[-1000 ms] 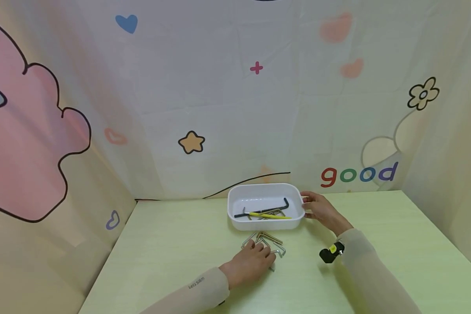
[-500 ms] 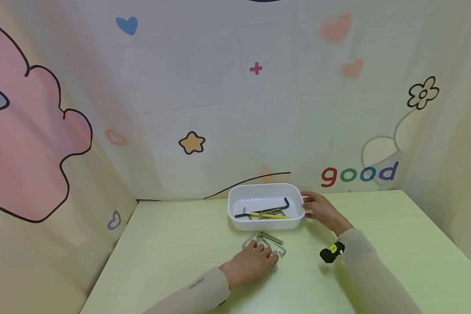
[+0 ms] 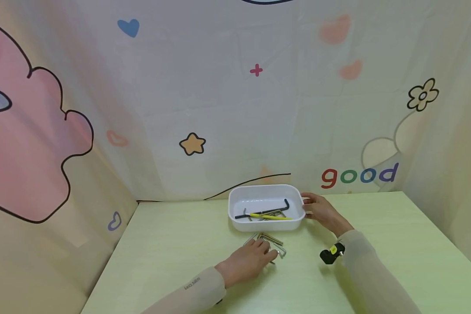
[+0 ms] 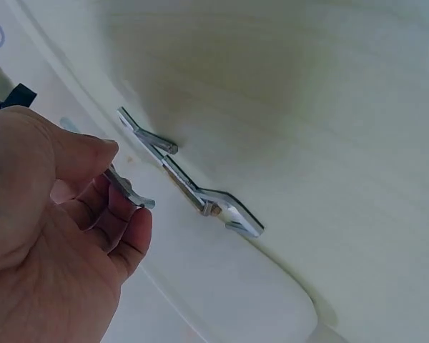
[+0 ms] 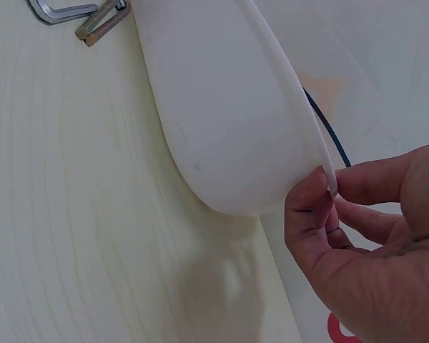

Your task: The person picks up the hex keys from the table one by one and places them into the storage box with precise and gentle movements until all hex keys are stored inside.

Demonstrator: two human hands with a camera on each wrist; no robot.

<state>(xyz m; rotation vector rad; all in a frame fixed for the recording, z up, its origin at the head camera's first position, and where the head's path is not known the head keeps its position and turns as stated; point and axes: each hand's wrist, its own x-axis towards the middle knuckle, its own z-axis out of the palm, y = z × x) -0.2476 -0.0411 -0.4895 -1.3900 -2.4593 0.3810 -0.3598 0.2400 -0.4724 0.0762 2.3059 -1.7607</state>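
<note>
My left hand (image 3: 244,263) is just in front of the white plastic tray (image 3: 264,225), over a small group of hex keys. In the left wrist view its thumb and fingers pinch a silver hex key (image 4: 130,191). Gold hex keys (image 3: 272,239) and silver hex keys (image 3: 281,250) lie on the table by the fingers, some partly hidden by the hand. My right hand (image 3: 322,213) pinches the tray's right end; the right wrist view shows thumb and fingers on the rim (image 5: 322,153).
Inside the tray lie a long black hex key (image 3: 275,209), a yellow rod-like tool (image 3: 271,216) and several smaller keys. The light green table (image 3: 172,248) meets a printed cloth backdrop (image 3: 220,109) behind the tray. A black wrist camera (image 3: 329,254) hangs at the right sleeve.
My left hand has drawn back slightly and rotated a little over the hex keys. The right hand stays at the tray's end, and the tray keeps its place.
</note>
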